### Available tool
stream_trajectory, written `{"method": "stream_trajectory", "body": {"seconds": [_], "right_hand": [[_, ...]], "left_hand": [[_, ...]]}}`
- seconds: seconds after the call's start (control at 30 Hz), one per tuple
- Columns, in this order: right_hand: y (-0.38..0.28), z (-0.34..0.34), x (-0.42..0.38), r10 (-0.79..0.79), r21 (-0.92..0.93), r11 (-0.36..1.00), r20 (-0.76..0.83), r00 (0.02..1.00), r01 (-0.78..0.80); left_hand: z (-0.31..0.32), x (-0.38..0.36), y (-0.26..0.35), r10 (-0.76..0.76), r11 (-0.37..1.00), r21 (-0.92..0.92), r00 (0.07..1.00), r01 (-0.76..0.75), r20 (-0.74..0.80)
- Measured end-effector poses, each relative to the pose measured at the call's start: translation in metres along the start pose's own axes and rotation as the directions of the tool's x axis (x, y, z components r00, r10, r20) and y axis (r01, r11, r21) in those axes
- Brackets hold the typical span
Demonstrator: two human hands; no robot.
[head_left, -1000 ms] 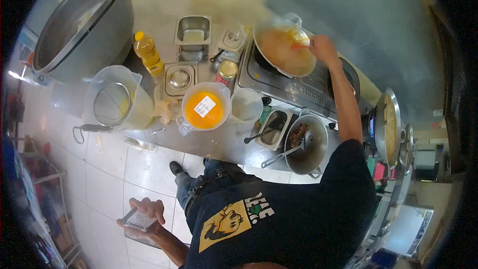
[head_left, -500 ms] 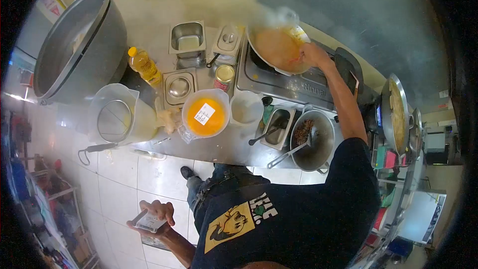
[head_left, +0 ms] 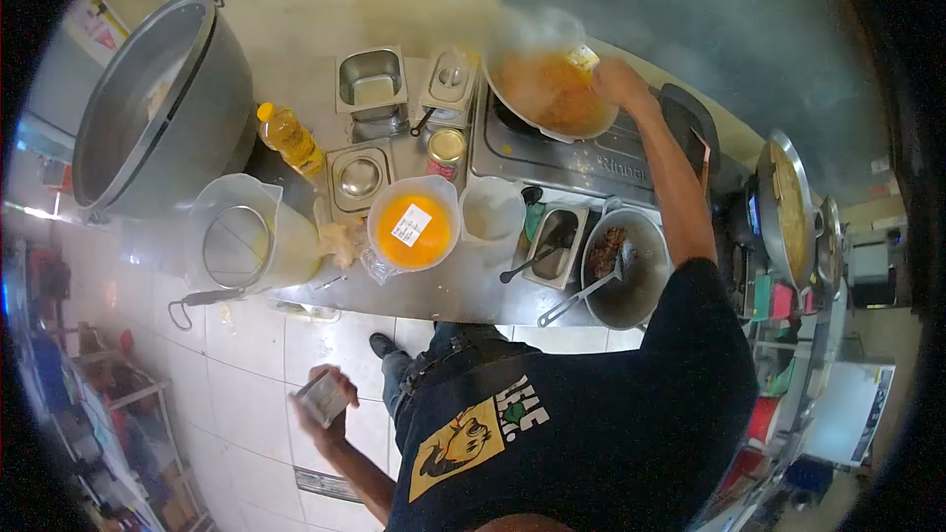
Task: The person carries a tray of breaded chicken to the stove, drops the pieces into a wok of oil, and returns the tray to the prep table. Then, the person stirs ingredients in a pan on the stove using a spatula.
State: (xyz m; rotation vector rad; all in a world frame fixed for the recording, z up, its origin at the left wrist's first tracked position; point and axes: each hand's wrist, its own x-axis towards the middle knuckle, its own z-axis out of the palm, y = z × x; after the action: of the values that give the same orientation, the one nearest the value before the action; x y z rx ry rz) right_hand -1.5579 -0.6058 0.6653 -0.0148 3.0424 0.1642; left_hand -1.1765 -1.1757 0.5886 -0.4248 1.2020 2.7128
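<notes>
My left hand [head_left: 335,409] is held low over the floor, away from the counter, with its fingers closed round a small clear plastic container [head_left: 321,400]. My right hand [head_left: 623,84] is closed over the right rim of a pan [head_left: 537,125] on the stove. Whatever it grips is hidden by the fingers. Orange-brown food [head_left: 562,94] fills the pan, and steam blurs its far side. Below the stove stands a wok [head_left: 645,286] with dark chopped food and a slotted spatula [head_left: 581,298] in it.
A tub of orange liquid [head_left: 434,248], a white tub [head_left: 491,209], an oil bottle [head_left: 291,141], a can [head_left: 446,150] and metal inserts [head_left: 371,84] crowd the counter. A large pot [head_left: 212,103] and a pitcher [head_left: 286,246] stand left. Another large pan [head_left: 785,202] stands right.
My left hand has moved up and right with the container and turned it. My right hand stays at the pan's rim but has shifted slightly up. The view has shifted a little.
</notes>
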Motion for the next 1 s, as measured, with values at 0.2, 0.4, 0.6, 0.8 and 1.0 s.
{"method": "stream_trajectory", "body": {"seconds": [0.2,0.4,0.6,0.8,1.0], "right_hand": [[-0.042,0.022,-0.014,-0.127,0.323,0.925,-0.227,0.966,0.198],[-0.028,0.052,-0.017,-0.018,0.172,0.985,0.064,0.998,0.007],[-0.025,0.023,-0.039,-0.21,0.051,0.977,0.098,0.973,0.206],[-0.021,-0.012,-0.05,-0.001,-0.032,0.999,-0.011,1.0,0.0],[-0.01,0.043,-0.041,-0.23,0.045,0.972,0.022,0.973,0.229]], "left_hand": [[-0.172,0.007,-0.121,-0.434,0.888,-0.033,0.811,0.46,-0.392],[-0.193,-0.073,-0.15,-0.475,0.859,-0.218,0.563,0.463,-0.676],[-0.243,-0.093,-0.181,-0.415,0.905,-0.246,0.601,0.346,-0.683],[-0.227,-0.079,-0.173,-0.35,0.936,-0.206,0.676,0.286,-0.648],[-0.189,-0.055,-0.145,-0.337,0.928,-0.111,0.673,0.356,-0.658]]}}
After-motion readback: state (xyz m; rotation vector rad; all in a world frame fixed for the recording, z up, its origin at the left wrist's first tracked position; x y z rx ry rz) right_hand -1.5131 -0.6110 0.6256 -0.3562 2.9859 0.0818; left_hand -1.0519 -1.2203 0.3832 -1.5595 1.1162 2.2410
